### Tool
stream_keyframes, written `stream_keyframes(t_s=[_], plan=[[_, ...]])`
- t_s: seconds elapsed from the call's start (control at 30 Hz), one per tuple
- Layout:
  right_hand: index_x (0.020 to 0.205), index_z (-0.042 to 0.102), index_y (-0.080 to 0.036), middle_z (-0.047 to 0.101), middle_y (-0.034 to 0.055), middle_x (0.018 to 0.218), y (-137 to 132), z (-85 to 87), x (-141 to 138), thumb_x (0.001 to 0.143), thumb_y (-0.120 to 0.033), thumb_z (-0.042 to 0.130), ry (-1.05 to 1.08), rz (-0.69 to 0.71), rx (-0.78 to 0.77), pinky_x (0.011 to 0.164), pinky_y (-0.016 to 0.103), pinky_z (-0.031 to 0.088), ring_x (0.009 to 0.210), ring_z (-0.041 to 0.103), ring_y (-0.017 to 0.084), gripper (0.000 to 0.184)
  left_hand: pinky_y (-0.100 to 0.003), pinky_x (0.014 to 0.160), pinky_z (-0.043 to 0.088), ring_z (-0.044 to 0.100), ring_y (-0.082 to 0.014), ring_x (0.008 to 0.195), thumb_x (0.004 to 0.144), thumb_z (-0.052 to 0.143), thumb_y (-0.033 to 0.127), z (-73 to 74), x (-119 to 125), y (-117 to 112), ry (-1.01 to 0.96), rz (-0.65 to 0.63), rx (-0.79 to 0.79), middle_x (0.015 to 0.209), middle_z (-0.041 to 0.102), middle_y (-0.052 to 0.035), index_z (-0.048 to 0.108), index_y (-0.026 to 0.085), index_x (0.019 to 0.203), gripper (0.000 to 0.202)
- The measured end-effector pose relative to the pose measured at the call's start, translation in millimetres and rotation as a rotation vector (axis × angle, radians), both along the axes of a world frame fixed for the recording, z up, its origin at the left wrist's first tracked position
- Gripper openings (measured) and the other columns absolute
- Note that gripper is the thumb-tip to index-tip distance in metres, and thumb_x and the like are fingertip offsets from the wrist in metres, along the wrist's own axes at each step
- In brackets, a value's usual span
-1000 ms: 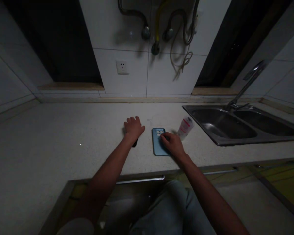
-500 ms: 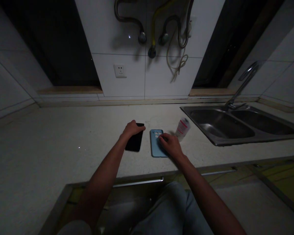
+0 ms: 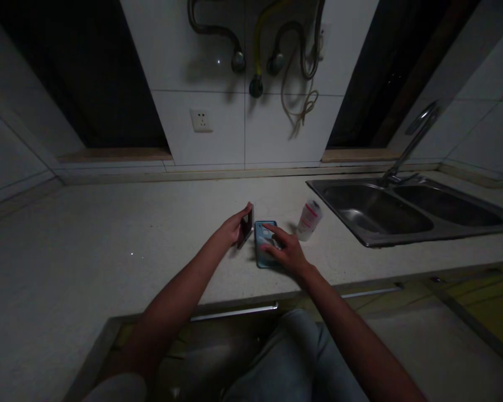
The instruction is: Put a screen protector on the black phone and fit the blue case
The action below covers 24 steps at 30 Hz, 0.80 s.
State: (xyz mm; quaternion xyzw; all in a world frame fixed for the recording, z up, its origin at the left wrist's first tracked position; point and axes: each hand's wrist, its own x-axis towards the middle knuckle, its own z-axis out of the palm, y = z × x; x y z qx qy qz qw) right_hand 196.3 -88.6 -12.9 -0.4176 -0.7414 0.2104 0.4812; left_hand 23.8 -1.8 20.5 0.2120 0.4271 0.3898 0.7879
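My left hand (image 3: 233,226) grips a dark smartphone (image 3: 245,228), tilted up on its edge with the screen turned to the right. Just right of it, a blue phone case (image 3: 263,258) with a round-holed camera cutout lies on the counter. Over the case hovers my right hand (image 3: 288,249), its thumb and fingers apart; whether the fingertips touch the case I cannot tell. Close behind that hand stands a clear plastic cup (image 3: 309,221) with red print.
The pale countertop (image 3: 171,240) runs along a tiled wall. A double steel sink (image 3: 373,215) with a faucet (image 3: 413,142) is set in at the right. A wall socket (image 3: 201,120) and pipes (image 3: 256,61) are behind, a drawer handle (image 3: 235,312) below the front edge.
The smartphone, flat on the counter before, has been lifted and tilted up by my left hand, nearer the case. My right hand's fingers have spread from a pinch. The view has shifted slightly.
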Motion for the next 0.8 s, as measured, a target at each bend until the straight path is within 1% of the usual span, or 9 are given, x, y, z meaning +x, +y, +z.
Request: stream_keyframes(t_s=[0.1, 0.2, 0.27, 0.33, 0.43, 0.53, 0.6, 0.7, 0.8], plan=[[0.142, 0.053, -0.018, 0.072, 0.0017, 0.082, 1, -2.5, 0, 0.079, -0.052, 0.072, -0.043, -0.022, -0.029, 0.055, 0.025, 0.042, 0.054, 0.052, 0.013, 0.074, -0.031, 0.066, 0.06, 0.064, -0.0164, 0.053, 0.086, 0.071, 0.033, -7.8, 9, -3, -0.033, 0.049, 0.067, 0.064, 0.066, -0.004, 0.062, 0.011, 0.089, 0.023], [0.135, 0.06, -0.022, 0.075, 0.0034, 0.089, 4, -5.2, 1, 0.079, -0.05, 0.072, -0.1, -0.037, -0.048, 0.057, 0.025, 0.043, 0.054, 0.052, 0.012, 0.064, -0.038, 0.079, 0.059, 0.067, -0.0194, 0.062, 0.084, 0.072, 0.027, -12.3, 14, -4, -0.04, 0.049, 0.098, 0.07, 0.069, -0.0067, 0.062, 0.011, 0.091, 0.02], [0.126, 0.067, -0.024, 0.076, 0.0063, 0.102, 6, -6.5, 1, 0.081, -0.049, 0.071, -0.118, -0.022, -0.037, 0.063, 0.026, 0.046, 0.06, 0.057, 0.014, 0.052, -0.038, 0.082, 0.058, 0.068, -0.0204, 0.066, 0.088, 0.067, 0.031, -11.7, 14, -5, -0.081, 0.005, 0.089, 0.073, 0.069, -0.0082, 0.063, 0.012, 0.09, 0.019], [0.123, 0.069, -0.024, 0.075, 0.0074, 0.108, 7, -7.1, 0, 0.083, -0.047, 0.07, -0.124, 0.005, -0.027, 0.067, 0.027, 0.048, 0.064, 0.061, 0.014, 0.046, -0.039, 0.083, 0.057, 0.07, -0.0225, 0.072, 0.092, 0.058, 0.038, -9.5, 11, -5, -0.154, -0.06, 0.077, 0.08, 0.071, -0.0114, 0.064, 0.012, 0.09, 0.026], [0.13, 0.063, -0.025, 0.076, 0.0052, 0.102, 5, -7.0, -2, 0.083, -0.046, 0.069, -0.164, 0.037, -0.05, 0.066, 0.026, 0.049, 0.061, 0.061, 0.014, 0.052, -0.045, 0.087, 0.055, 0.072, -0.0271, 0.086, 0.092, 0.05, 0.045, -6.8, 6, -8, -0.256, -0.152, 0.093, 0.096, 0.074, -0.0157, 0.066, 0.012, 0.102, 0.038], [0.14, 0.054, -0.024, 0.074, 0.0029, 0.088, 4, -6.8, -2, 0.082, -0.045, 0.07, -0.184, -0.009, -0.068, 0.061, 0.026, 0.047, 0.057, 0.059, 0.014, 0.064, -0.048, 0.093, 0.052, 0.071, -0.0298, 0.098, 0.091, 0.047, 0.053, -6.9, 6, -12, -0.318, -0.197, 0.189, 0.106, 0.073, -0.0184, 0.063, 0.01, 0.119, 0.054], [0.14, 0.053, -0.022, 0.072, 0.0034, 0.085, 4, -6.8, -2, 0.081, -0.046, 0.072, -0.136, -0.043, -0.054, 0.06, 0.026, 0.047, 0.059, 0.06, 0.016, 0.066, -0.048, 0.093, 0.051, 0.07, -0.0308, 0.1, 0.092, 0.041, 0.06, -8.1, 7, -13, -0.334, -0.201, 0.219, 0.107, 0.072, -0.02, 0.062, 0.008, 0.123, 0.064], [0.133, 0.055, -0.021, 0.071, 0.0055, 0.092, 5, -6.3, -1, 0.083, -0.046, 0.068, 0.057, -0.063, -0.031, 0.066, 0.028, 0.05, 0.069, 0.063, 0.018, 0.058, -0.047, 0.087, 0.053, 0.072, -0.031, 0.092, 0.093, 0.032, 0.066, -10.4, 8, -13, -0.333, -0.209, 0.155, 0.099, 0.074, -0.0199, 0.064, 0.007, 0.119, 0.072], [0.127, 0.056, -0.02, 0.063, 0.0005, 0.078, 6, -4.4, -1, 0.089, -0.047, 0.06, 0.257, -0.167, -0.049, 0.061, 0.027, 0.047, 0.062, 0.055, 0.015, 0.047, -0.045, 0.08, 0.055, 0.072, -0.0305, 0.083, 0.092, 0.029, 0.069, -12.0, 8, -12, -0.308, -0.221, 0.085, 0.091, 0.074, -0.019, 0.066, 0.007, 0.112, 0.075]])
